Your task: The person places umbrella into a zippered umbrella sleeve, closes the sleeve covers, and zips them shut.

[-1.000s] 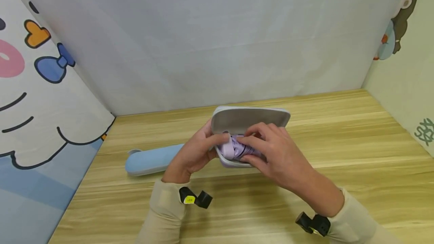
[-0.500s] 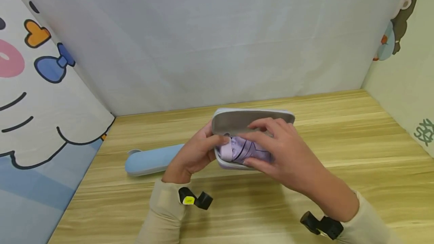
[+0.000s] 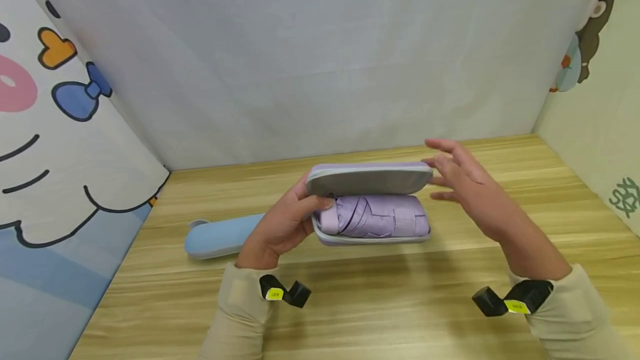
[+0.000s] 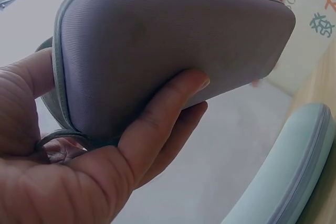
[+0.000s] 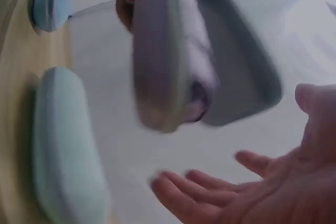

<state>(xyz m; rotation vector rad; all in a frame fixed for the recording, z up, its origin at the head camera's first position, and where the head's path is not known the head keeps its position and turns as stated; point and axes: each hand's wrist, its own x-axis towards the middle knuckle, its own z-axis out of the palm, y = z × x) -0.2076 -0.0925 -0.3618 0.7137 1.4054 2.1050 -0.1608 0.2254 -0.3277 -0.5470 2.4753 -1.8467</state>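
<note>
A purple zip case [image 3: 372,242] is held above the table with its lid [image 3: 367,179] tipped partly up. Inside lies a folded purple umbrella [image 3: 380,216], its pale handle end toward the left. My left hand [image 3: 286,224] grips the case's left end, thumb over the umbrella handle. In the left wrist view, that hand's fingers [image 4: 157,114] wrap the outer shell, beside a small cord loop [image 4: 60,135]. My right hand [image 3: 475,193] stands off the case's right end, fingers spread and holding nothing. The right wrist view also shows this hand apart from the case.
A blue case [image 3: 222,236] lies on the wooden table [image 3: 350,315], left of my left hand. A mint-green case [image 5: 65,145] lies on the table too; the purple case hides it in the head view. Cartoon-printed sheets flank the table, with a pale sheet behind.
My right hand has left the umbrella and moved right, its fingers spreading. The lid has tilted lower over the umbrella, which now shows along its length. My left hand keeps its grip.
</note>
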